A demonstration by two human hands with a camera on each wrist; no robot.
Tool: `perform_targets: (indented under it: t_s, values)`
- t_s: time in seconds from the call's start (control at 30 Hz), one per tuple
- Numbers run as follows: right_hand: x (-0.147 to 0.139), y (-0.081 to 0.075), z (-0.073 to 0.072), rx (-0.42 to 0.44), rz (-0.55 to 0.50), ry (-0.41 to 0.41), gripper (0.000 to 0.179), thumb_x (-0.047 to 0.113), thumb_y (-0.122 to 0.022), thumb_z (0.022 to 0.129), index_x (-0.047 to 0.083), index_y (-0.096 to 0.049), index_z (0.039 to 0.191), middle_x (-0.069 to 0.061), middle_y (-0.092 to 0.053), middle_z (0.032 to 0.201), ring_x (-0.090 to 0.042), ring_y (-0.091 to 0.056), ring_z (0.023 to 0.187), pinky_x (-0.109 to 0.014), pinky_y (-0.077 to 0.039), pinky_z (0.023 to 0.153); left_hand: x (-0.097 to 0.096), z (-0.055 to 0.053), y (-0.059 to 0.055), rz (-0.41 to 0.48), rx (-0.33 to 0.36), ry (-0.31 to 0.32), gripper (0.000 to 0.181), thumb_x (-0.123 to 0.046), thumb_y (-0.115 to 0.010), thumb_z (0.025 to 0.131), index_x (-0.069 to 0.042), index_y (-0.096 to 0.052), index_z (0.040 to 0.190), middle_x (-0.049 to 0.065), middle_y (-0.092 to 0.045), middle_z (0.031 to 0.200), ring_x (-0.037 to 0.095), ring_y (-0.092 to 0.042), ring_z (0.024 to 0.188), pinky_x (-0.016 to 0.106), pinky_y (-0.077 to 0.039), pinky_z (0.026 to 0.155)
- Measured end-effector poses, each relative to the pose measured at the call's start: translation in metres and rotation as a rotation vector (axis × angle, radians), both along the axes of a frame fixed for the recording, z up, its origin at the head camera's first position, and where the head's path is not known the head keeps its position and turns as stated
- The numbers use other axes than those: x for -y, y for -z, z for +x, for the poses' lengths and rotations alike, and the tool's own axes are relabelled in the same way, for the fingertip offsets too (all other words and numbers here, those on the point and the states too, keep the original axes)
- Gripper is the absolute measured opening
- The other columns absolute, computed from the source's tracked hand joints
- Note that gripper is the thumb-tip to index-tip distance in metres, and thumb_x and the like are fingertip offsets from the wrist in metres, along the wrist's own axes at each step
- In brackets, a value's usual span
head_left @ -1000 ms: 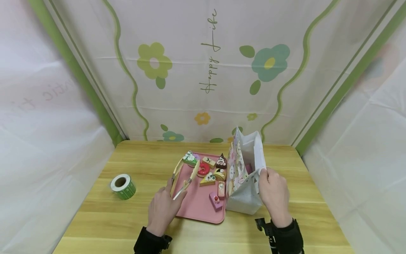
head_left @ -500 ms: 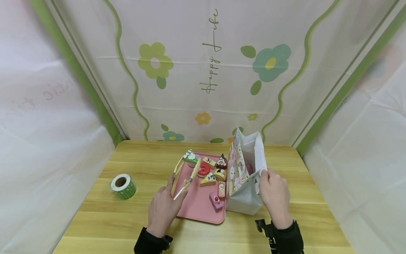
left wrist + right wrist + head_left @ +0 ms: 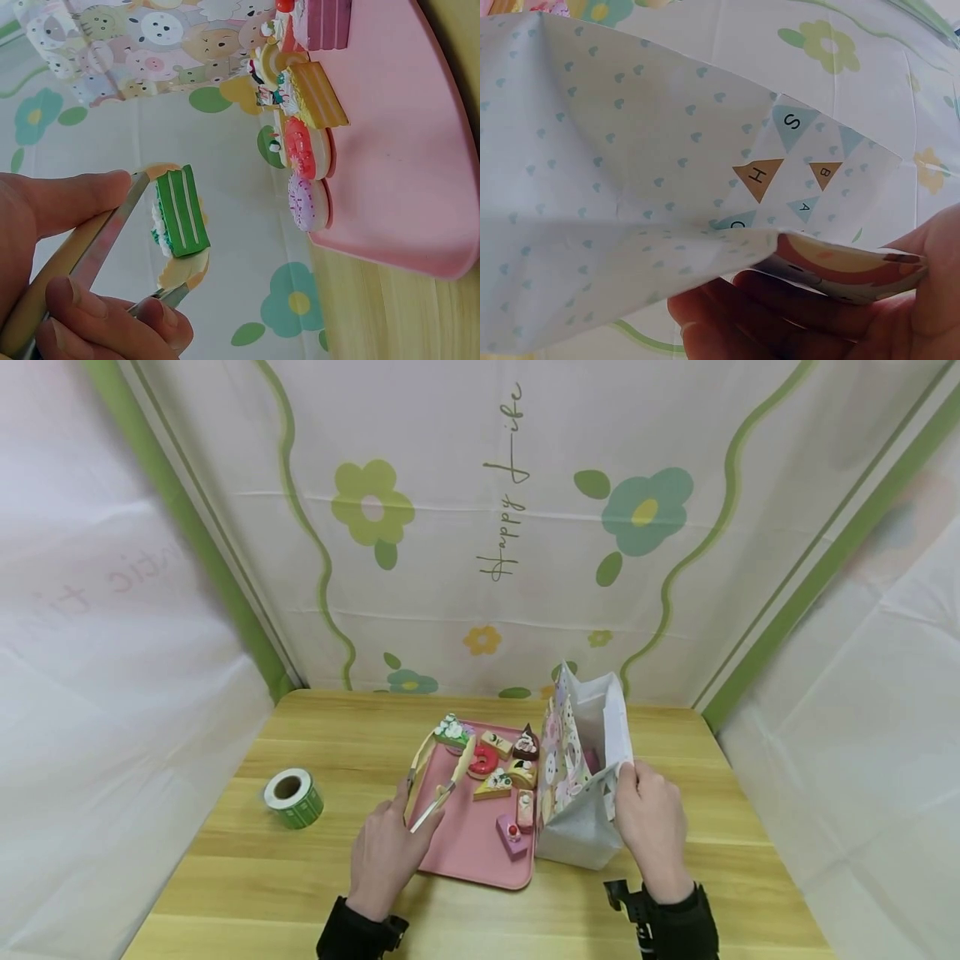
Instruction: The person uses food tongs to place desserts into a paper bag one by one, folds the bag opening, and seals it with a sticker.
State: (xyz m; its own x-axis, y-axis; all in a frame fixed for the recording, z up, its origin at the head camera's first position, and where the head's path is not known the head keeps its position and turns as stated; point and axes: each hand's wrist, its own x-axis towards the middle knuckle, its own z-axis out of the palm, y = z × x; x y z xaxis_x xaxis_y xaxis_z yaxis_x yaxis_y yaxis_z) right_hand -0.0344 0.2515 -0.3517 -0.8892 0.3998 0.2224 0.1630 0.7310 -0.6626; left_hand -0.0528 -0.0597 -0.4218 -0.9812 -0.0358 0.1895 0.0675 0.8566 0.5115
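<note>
My left hand [image 3: 390,852] grips a pair of tongs [image 3: 453,777] over the pink tray [image 3: 457,852]. Between the tong tips is a green layered cake slice [image 3: 182,211] with white topping, held clear of the tray in the left wrist view. Below and beside it lie a purple sprinkled doughnut [image 3: 305,202] and a red doughnut [image 3: 483,761]. My right hand [image 3: 651,822] pinches the near right rim of a white paper bag [image 3: 577,839] with cartoon animals on its side. The bag stands upright with its mouth spread; something pink [image 3: 592,761] shows inside.
On the tray's right part lie a yellow cake slice [image 3: 492,785], a purple cake [image 3: 512,837], a chocolate piece [image 3: 526,742] and several other small cakes. A roll of green-and-white labels [image 3: 294,797] sits on the wooden table [image 3: 247,877] at left. Patterned cloth [image 3: 427,577] hangs behind.
Since the first frame the green cake slice has shifted slightly in view, showing more of the doughnut under it. Both hands keep their holds almost still.
</note>
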Motion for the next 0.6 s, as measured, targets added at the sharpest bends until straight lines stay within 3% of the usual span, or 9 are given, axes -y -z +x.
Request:
perform_targets:
  t_s: [0.6]
  values:
    - [0.0002, 0.0002, 0.0001, -0.004, 0.000, -0.002, 0.044, 0.024, -0.035, 0.105, 0.008, -0.044, 0.065, -0.006, -0.041, 0.055, -0.022, -0.039, 0.047, -0.034, -0.029, 0.043, -0.0026, 0.0025, -0.0072, 0.032, -0.037, 0.006, 0.082, -0.055, -0.073, 0.083, -0.002, -0.052, 0.142, 0.014, -0.062, 0.081, 0.014, -0.043, 0.051, 0.030, -0.032, 0.044]
